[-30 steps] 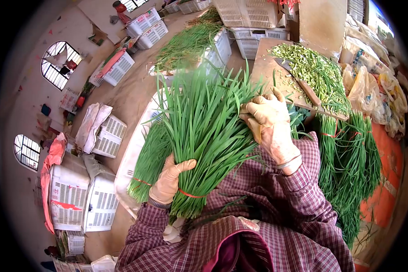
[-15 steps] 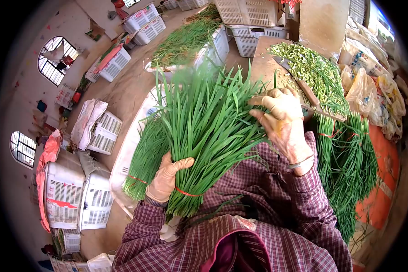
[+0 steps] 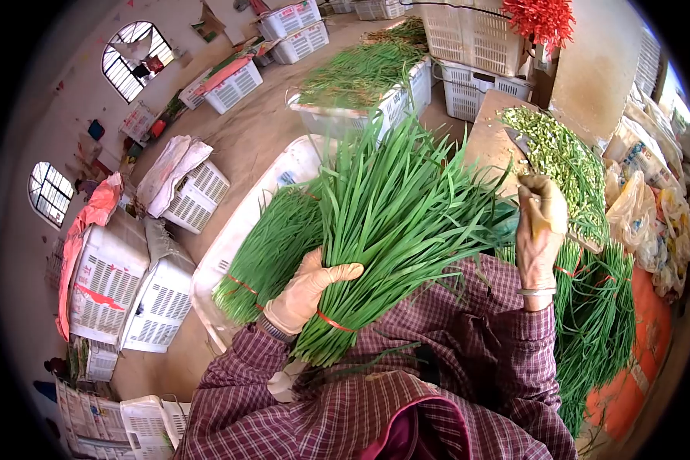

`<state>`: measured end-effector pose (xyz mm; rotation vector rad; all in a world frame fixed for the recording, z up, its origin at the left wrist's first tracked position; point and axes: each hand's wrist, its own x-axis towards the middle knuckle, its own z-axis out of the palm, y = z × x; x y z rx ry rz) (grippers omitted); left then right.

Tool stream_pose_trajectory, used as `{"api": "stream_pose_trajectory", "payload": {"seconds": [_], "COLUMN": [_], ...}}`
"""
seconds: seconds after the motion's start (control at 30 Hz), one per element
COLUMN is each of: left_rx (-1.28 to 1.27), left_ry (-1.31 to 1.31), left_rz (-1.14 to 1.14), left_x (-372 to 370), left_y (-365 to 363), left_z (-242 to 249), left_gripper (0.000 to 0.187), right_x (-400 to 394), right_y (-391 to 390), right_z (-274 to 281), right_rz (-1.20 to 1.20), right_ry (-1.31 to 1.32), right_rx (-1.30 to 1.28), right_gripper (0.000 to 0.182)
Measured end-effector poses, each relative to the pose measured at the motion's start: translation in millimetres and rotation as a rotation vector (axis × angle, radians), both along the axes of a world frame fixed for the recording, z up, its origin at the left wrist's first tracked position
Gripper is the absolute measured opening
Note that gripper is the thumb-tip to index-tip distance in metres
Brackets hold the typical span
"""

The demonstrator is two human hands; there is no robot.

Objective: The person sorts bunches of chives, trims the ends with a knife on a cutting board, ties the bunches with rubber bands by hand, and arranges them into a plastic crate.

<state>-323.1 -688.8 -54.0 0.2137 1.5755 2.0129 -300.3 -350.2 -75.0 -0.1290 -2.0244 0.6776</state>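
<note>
My gloved left hand [image 3: 308, 290] grips a big bundle of green chives [image 3: 395, 222] near its base, where a red band [image 3: 331, 320] ties it. The leaves fan up and away from me. My gloved right hand [image 3: 540, 234] is raised to the right of the bundle, clear of the leaves, fingers curled with nothing seen in them. A second tied bundle [image 3: 272, 249] lies in the white crate [image 3: 238, 230] just left of the held one.
A wooden cutting board [image 3: 491, 138] with chopped green pieces [image 3: 556, 149] and a knife sits ahead right. More tied chive bundles [image 3: 598, 322] lie at the right. White plastic crates [image 3: 115, 284] stand left, another crate of greens [image 3: 360, 77] ahead.
My right hand has lifted off the chive leaves and moved right, away from the bundle. The left hand keeps its grip. The view has shifted.
</note>
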Motion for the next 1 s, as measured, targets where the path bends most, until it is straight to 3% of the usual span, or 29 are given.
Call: {"api": "stream_pose_trajectory", "payload": {"seconds": [0.07, 0.13, 0.2, 0.27, 0.33, 0.4, 0.47, 0.5, 0.53, 0.57, 0.6, 0.7, 0.8, 0.9, 1.0], "left_rx": [-0.051, 0.012, -0.099, -0.172, -0.189, -0.182, -0.247, -0.301, -0.582, -0.552, -0.506, -0.37, -0.201, -0.099, -0.136], "left_ry": [0.015, -0.067, 0.05, 0.301, 0.462, 0.599, 0.313, 0.179, 0.272, 0.475, 0.532, 0.405, 0.344, 0.483, 0.505], "left_rz": [-0.001, -0.147, -0.349, -0.383, -0.452, -0.573, -0.805, -0.907, -0.918, -0.869, -0.801, -0.436, 0.094, 0.523, 0.678], "left_x": [-3, -7, -5, 4, 22, 40, 34, 31, 28, 28, 22, 6, 12, 17, 23], "left_y": [-1, 12, 27, 27, 26, 27, 30, 31, 35, 26, 12, -24, -50, -74, -62], "left_z": [0, 0, 4, -38, -92, -140, -96, -74, -70, -42, -64, -27, -3, -26, -43], "left_gripper": [0.046, 0.051, 0.063, 0.069, 0.072, 0.075, 0.071, 0.069, 0.066, 0.07, 0.068, 0.058, 0.051, 0.046, 0.047], "right_x": [15, 23, 23, 24, 17, 27, 42, 50, 59, 70, 80, 93, 92, 84, 77], "right_y": [-22, -46, -81, -118, -134, -130, -112, -103, -94, -86, -81, -79, -60, -42, -39], "right_z": [41, 63, 77, 83, 49, 21, -18, -38, -58, -60, -61, -67, -72, -46, -11], "right_rz": [0.019, 0.182, 0.469, 0.761, 1.064, 1.184, 1.359, 1.383, 1.405, 1.34, 1.269, 1.104, 1.085, 0.956, 0.807], "right_ry": [0.084, 0.063, -0.041, -0.365, -0.538, -0.925, -0.846, -0.895, -0.945, -1.119, -1.291, -1.321, -1.028, -0.857, -0.691], "right_rx": [0.048, 0.241, 0.344, 0.404, 0.28, 0.145, -0.004, -0.009, -0.014, 0.061, 0.136, 0.112, 0.0, -0.266, -0.535], "right_gripper": [0.03, 0.045, 0.06, 0.073, 0.079, 0.083, 0.108, 0.104, 0.099, 0.092, 0.084, 0.072, 0.066, 0.064, 0.063]}}
